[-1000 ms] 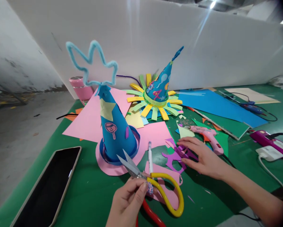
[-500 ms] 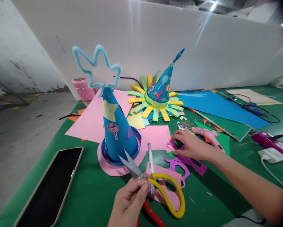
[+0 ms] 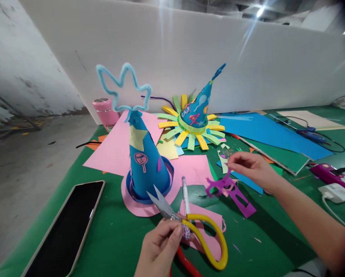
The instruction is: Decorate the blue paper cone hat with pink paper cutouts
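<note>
My left hand [image 3: 163,243], at the bottom centre, is closed on scissors [image 3: 168,211] with one yellow and one red handle, their blades apart. A small pink, white and blue patterned piece [image 3: 186,232] is pinched in the same fingers. Between finger and thumb, my right hand [image 3: 249,168] holds up purple paper scraps [image 3: 218,187] with cut-out holes. Just beyond the scissor tips stands a blue cone hat [image 3: 149,173] with a pink brim and a light-blue pipe-cleaner star. A white marker [image 3: 185,195] lies beside pink paper scraps [image 3: 201,211].
A black-screened phone [image 3: 65,227] lies at left, a pink bottle [image 3: 105,114] behind it. Farther back stands another cone hat [image 3: 197,109] with yellow and green strips. Blue sheets [image 3: 270,130], a purple device [image 3: 330,177] and a white plug [image 3: 335,192] are at right.
My right hand has risen and moved right, lifting the purple scraps off the table. The pink glue gun is now hidden behind it. My left hand still holds the scissors and patterned piece.
</note>
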`<state>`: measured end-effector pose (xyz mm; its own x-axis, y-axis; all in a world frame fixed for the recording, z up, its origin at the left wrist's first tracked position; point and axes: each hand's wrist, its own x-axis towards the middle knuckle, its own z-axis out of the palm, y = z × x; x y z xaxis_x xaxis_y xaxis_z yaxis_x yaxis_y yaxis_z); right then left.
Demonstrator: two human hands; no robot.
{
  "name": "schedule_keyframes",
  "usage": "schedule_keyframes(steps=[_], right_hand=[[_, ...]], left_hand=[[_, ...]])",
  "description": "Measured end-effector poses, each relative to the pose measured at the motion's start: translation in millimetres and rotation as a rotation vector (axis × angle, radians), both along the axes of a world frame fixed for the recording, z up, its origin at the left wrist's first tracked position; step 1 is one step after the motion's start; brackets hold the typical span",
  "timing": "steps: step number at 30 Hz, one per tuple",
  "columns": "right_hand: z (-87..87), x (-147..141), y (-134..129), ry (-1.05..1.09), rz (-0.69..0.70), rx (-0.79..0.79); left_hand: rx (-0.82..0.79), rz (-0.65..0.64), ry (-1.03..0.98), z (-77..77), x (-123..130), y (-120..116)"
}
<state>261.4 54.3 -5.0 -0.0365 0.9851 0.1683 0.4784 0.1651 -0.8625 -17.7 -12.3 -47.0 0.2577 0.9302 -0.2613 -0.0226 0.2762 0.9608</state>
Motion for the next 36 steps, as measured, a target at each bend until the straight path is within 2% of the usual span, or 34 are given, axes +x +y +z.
schedule_keyframes(steps=[3, 7, 12, 18, 25, 36], right_hand=[[6.4, 4.6, -5.5, 0.252, -0.187, 0.178], [5.0, 2.2, -8.5, 0.341, -0.300, 0.253], [-0.6, -9.4, -6.0, 0.448, -0.370, 0.117], [-11.6, -30.7, 4.8, 0.585, -0.352, -0.087], [-19.7, -50.8, 20.6, 0.696, -0.319, -0.182], [-21.2, -56.4, 29.6, 0.835, -0.350, -0.290]], left_hand=[[-0.009, 0.013, -0.026, 0.3, 1.1, -0.5], [0.002, 0.010, -0.040, 3.0, 1.8, -0.6], [-0.022, -0.006, -0.030, 4.4, 1.6, -1.0], [-0.025, 0.060, -0.033, -0.1, 4.0, -1.4], [-0.030, 0.089, -0.054, -1.7, 5.0, -1.9], [-0.006, 0.048, -0.024, 3.7, 5.9, -1.1]])
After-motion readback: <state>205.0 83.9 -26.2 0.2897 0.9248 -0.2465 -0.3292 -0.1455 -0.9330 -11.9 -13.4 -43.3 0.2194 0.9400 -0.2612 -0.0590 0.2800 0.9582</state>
